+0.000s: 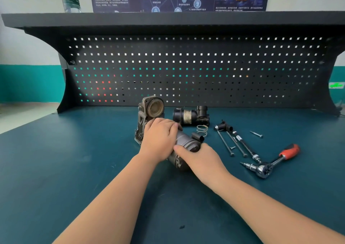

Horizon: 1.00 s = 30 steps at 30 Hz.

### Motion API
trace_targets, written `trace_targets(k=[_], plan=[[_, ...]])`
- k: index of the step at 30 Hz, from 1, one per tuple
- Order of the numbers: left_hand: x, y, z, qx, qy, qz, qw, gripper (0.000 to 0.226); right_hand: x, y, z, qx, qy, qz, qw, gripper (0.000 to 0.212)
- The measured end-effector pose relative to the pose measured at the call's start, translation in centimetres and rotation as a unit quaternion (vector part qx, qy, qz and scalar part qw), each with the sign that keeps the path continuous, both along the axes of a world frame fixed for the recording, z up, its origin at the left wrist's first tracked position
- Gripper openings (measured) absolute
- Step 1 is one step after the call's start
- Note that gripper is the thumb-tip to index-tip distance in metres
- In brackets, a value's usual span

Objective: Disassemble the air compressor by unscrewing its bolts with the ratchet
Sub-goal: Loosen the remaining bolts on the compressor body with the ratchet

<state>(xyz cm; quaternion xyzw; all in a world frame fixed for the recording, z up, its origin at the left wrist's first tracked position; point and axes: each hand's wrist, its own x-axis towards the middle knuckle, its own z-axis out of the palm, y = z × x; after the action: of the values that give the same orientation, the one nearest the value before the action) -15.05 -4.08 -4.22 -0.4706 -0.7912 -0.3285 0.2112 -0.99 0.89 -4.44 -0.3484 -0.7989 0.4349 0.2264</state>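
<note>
The air compressor lies in the middle of the bench. Its finned metal housing stands upright with an open round bore at the top. A dark cylindrical motor points from the housing toward me. My left hand grips the motor where it meets the housing. My right hand holds the motor's near end, thumb on top. The ratchet, red and black handled with a bit fitted, lies untouched on the bench to the right.
A detached black cylinder part lies behind the motor, with a coil spring beside it. Long bolts, a small black fitting and a loose screw lie right of them. A pegboard backs the green bench.
</note>
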Motion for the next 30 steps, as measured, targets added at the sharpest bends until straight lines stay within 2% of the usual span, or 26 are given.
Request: trace_targets(k=[4,10,14,16,18,21,23,28,30], plan=[[0.27,0.21,0.13,0.013,-0.022,-0.002,1.000,0.037,0.03,0.57,0.24,-0.072,0.053,0.044,0.995,0.044],[0.31,0.16,0.07,-0.003,-0.014,0.010,1.000,0.038,0.32,0.40,-0.10,0.003,0.016,0.003,1.000,0.050],[0.44,0.19,0.15,0.011,-0.026,0.005,1.000,0.038,0.29,0.76,0.39,-0.021,0.039,0.036,0.998,0.027],[0.58,0.29,0.16,0.015,-0.024,0.008,1.000,0.038,0.32,0.95,0.60,-0.041,0.046,0.047,0.997,0.023],[0.73,0.36,0.12,0.016,-0.021,0.014,1.000,0.038,0.48,0.96,0.59,-0.046,0.048,0.045,0.997,0.026],[0.74,0.34,0.06,0.016,-0.021,0.018,0.999,0.038,0.69,0.55,0.22,-0.007,0.026,0.015,1.000,0.046],[0.72,0.28,0.06,0.015,-0.023,0.020,0.999,0.038,0.70,0.35,0.08,0.010,0.019,-0.002,1.000,0.052],[0.94,0.40,0.14,0.020,-0.025,0.022,0.999,0.039,0.66,0.87,0.51,-0.023,0.045,0.032,0.998,0.025],[0.99,0.47,0.12,0.019,-0.022,0.026,0.999,0.039,0.85,0.99,0.55,-0.031,0.044,0.033,0.998,0.023]])
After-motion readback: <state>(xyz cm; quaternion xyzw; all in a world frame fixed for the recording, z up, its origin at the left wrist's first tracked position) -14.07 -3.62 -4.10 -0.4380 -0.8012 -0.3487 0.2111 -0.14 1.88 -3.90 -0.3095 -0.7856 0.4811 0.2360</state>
